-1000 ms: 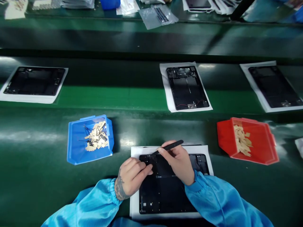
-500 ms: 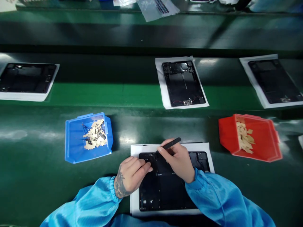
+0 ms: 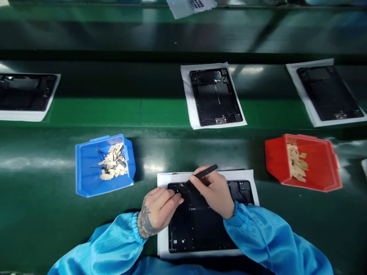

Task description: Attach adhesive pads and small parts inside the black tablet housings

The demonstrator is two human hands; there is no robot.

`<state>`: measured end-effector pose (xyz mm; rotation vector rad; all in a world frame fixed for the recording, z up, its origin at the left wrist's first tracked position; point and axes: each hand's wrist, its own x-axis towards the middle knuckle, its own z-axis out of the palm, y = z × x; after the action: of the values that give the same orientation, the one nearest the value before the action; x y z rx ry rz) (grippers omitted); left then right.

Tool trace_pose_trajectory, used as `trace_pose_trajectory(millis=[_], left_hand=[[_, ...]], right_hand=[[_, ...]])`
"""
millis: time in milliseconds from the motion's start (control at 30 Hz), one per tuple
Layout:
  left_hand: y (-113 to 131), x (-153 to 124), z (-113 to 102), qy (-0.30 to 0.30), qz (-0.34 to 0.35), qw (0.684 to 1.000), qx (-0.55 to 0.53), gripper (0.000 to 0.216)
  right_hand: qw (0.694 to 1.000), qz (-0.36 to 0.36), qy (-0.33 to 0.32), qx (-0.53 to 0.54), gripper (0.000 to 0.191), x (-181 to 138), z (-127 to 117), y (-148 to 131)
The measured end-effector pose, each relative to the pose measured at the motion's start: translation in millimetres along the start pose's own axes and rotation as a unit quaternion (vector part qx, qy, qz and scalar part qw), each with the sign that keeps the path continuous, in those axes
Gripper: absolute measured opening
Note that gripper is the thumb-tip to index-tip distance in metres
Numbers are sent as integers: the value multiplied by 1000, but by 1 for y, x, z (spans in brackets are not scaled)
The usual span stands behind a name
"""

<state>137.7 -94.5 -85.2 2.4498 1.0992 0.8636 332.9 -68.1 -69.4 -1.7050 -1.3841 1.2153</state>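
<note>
A black tablet housing (image 3: 206, 229) lies on a white sheet (image 3: 163, 244) right in front of me. My right hand (image 3: 215, 191) grips black tweezers (image 3: 208, 171), their tip down at the housing's upper left corner. Beside that tip, my left hand (image 3: 159, 210) rests over the housing's left edge with thumb and fingers pinched together. Whatever those fingers may hold is too small or hidden to make out. The right hand and sleeve cover part of the housing's right side.
A blue bin (image 3: 83, 168) with cream pieces and thin black wires stands to the left. On the right is a red bin (image 3: 323, 168) of cream pieces. Beyond them, a green belt (image 3: 120, 112) carries several housings on white sheets, one with red wires (image 3: 213, 99).
The view has tilted down slightly. The housings on the belt have shifted left. Both hands keep nearly the same place and grip at the housing's corner.
</note>
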Motion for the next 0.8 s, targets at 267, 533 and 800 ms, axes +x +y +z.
trace_pose_trajectory(millis=[267,533,800], left_hand=[[1,2,1,-2,-7,1000,-3,14],[2,0,4,-41,-27,996,80,29],[4,5,5,-63,-27,989,131,27]], right_hand=[[1000,-2,1,-10,16,-2,-1,1],[1000,-8,3,-7,14,-3,0,2],[1000,-18,-9,-14,13,-3,1,1]])
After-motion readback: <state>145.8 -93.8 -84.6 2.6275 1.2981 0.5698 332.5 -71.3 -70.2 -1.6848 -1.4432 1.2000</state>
